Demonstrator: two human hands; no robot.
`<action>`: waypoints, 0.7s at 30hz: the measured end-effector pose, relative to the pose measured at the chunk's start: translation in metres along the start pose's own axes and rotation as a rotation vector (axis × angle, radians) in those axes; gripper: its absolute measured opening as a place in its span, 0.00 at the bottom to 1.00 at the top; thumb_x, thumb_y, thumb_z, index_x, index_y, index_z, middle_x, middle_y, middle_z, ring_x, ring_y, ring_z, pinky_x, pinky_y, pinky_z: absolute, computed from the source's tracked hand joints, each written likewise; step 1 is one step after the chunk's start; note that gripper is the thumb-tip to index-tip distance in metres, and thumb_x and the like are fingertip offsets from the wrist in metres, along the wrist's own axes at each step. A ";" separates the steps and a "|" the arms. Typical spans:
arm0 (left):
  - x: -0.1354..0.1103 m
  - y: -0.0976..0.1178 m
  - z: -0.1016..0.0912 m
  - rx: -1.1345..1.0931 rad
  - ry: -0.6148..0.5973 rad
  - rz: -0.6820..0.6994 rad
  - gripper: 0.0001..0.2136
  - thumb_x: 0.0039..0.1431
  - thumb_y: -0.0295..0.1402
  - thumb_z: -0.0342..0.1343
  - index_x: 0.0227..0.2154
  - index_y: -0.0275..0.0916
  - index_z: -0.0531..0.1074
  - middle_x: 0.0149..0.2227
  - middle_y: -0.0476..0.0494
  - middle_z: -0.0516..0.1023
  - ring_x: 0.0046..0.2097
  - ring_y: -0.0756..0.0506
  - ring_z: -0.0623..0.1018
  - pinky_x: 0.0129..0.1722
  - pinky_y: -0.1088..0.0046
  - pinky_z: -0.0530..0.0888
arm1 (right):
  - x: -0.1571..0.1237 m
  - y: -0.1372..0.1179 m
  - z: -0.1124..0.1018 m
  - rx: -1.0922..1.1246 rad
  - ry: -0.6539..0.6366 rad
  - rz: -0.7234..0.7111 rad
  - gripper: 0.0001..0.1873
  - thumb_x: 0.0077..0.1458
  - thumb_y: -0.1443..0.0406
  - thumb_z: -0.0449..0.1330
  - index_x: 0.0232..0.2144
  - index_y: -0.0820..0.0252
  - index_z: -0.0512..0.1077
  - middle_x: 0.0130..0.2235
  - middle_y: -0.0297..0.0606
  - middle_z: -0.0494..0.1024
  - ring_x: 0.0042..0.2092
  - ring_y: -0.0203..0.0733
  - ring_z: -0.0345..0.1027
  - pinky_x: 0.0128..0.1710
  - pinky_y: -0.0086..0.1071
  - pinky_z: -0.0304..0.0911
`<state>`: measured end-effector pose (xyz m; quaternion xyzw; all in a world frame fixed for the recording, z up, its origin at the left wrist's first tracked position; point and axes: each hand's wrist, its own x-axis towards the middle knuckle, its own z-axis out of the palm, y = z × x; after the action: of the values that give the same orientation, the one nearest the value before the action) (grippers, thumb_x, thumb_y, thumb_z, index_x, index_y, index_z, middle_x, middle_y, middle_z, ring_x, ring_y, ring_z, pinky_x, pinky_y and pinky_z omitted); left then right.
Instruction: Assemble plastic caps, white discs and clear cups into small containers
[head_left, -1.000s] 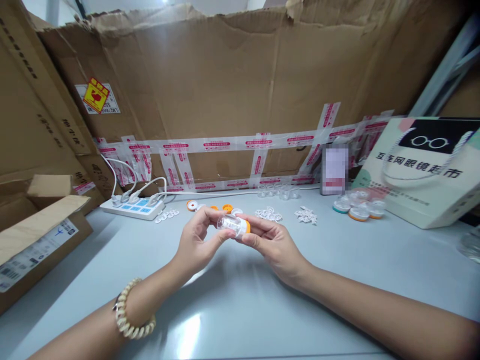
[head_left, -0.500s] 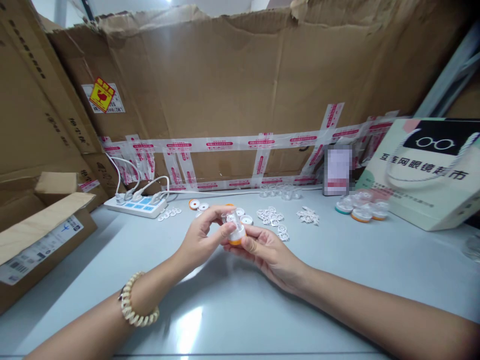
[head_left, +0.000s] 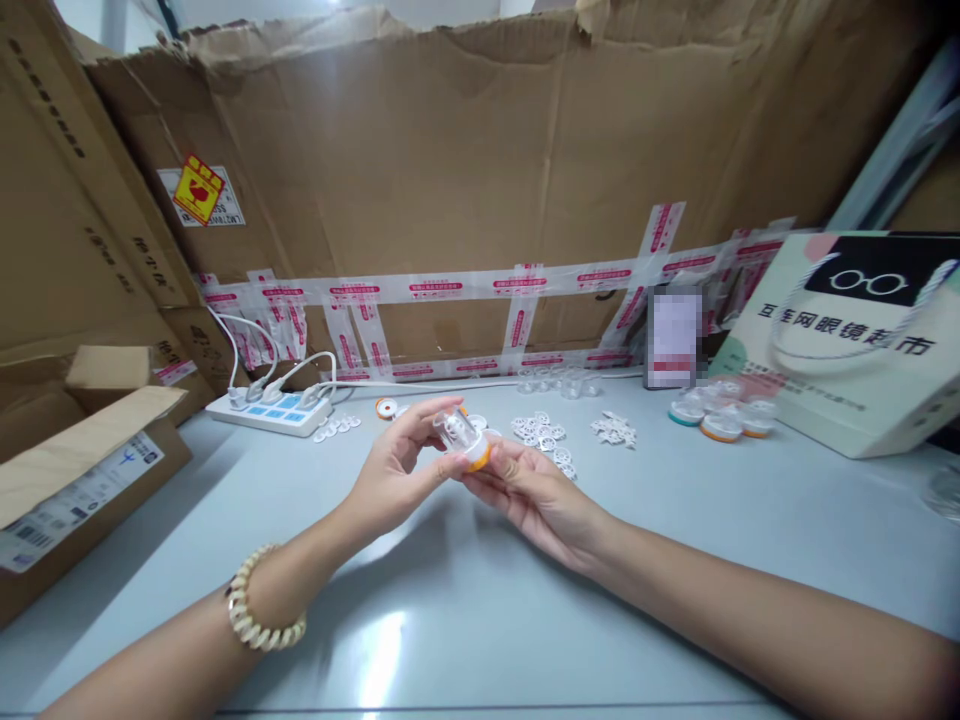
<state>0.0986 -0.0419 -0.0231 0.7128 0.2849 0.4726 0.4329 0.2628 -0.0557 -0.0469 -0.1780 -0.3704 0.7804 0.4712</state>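
Observation:
Both hands are around a small clear plastic container (head_left: 460, 432) with a white and orange base, raised over the table and tilted, its clear end toward the upper left. My left hand (head_left: 401, 460) curls its fingers and thumb about the clear part. With thumb and fingers, my right hand (head_left: 536, 490) pinches the orange rim of the base. White parts show inside the clear wall, too small to make out. Behind my hands lie round white caps with orange rims (head_left: 387, 408), partly hidden by my left fingers.
Piles of white openwork discs (head_left: 538, 432) and small white pieces (head_left: 614, 430) lie behind. Clear cups (head_left: 559, 382) line the back. Finished-looking containers (head_left: 721, 410) stand by a paper bag (head_left: 847, 350) and a phone (head_left: 673, 338). Left are a power strip (head_left: 271, 410) and an open carton (head_left: 90, 480).
The container has turned in my hands, its clear end now leaning left and its orange base toward the right. My left fingers have opened slightly around it.

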 end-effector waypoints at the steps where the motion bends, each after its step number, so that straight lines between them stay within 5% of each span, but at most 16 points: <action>1: 0.000 0.000 0.000 0.008 0.000 -0.003 0.21 0.53 0.34 0.59 0.50 0.40 0.63 0.39 0.44 0.73 0.41 0.46 0.72 0.43 0.68 0.67 | 0.001 0.001 -0.001 0.015 -0.004 0.013 0.16 0.49 0.63 0.64 0.41 0.64 0.72 0.42 0.39 0.77 0.43 0.33 0.71 0.50 0.26 0.62; 7: 0.000 -0.006 0.000 0.040 0.037 -0.023 0.31 0.50 0.34 0.61 0.55 0.42 0.54 0.36 0.45 0.72 0.41 0.46 0.71 0.44 0.67 0.64 | 0.001 0.003 -0.004 0.055 0.016 0.020 0.10 0.47 0.64 0.65 0.33 0.65 0.74 0.34 0.36 0.77 0.39 0.31 0.71 0.50 0.27 0.62; 21: 0.001 -0.004 0.007 0.190 0.047 -0.063 0.13 0.48 0.33 0.61 0.37 0.37 0.70 0.39 0.42 0.74 0.42 0.44 0.72 0.45 0.66 0.66 | 0.001 0.006 -0.002 0.140 0.109 0.041 0.11 0.43 0.64 0.67 0.31 0.64 0.74 0.29 0.34 0.76 0.34 0.31 0.69 0.44 0.29 0.64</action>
<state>0.1050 -0.0418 -0.0272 0.7302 0.3607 0.4461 0.3711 0.2601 -0.0561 -0.0520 -0.1943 -0.2850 0.8030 0.4860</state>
